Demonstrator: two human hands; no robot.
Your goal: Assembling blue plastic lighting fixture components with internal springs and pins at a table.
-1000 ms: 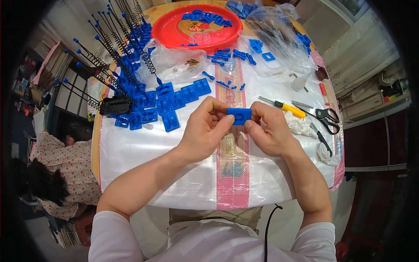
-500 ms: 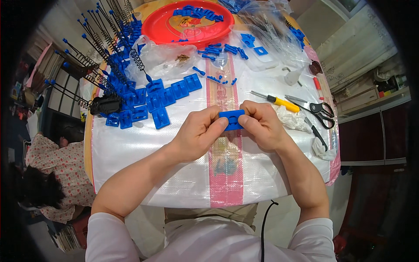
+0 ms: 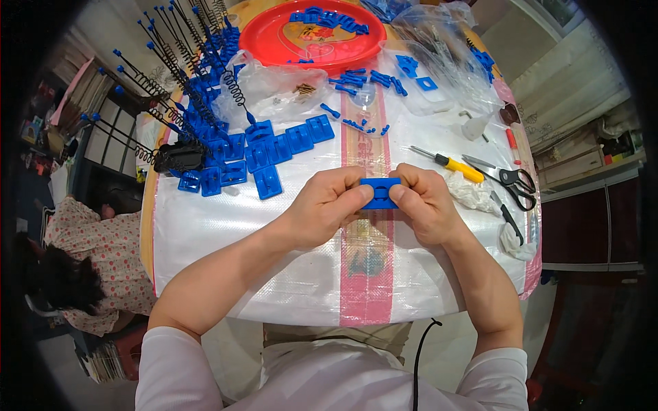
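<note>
A small blue rectangular plastic plate [image 3: 381, 183] with a slot and a curved middle is held level above the table's pink stripe. My left hand [image 3: 329, 204] grips its left end, thumb on top and fingers curled beneath. On its right end, my right hand [image 3: 423, 203] pinches in the same way. The fingers hide much of its underside and both ends. Similar blue plates [image 3: 269, 181] lie in a cluster to the left of my hands. Beyond my hands lie a blue dumbbell-shaped piece [image 3: 330, 111] and several tiny blue bits [image 3: 354, 125].
Blue-tipped rods with black springs [image 3: 192, 68] rise at the far left. A red tray [image 3: 257, 46] with blue pieces stands at the back. On the right lie a yellow-handled screwdriver [image 3: 460, 168], black scissors [image 3: 515, 181] and a black-handled knife [image 3: 508, 218]. A person [image 3: 103, 264] is at left.
The view has shifted slightly, so the table and its things appear farther right. Both hands keep hold of the blue plate, with little change in grip.
</note>
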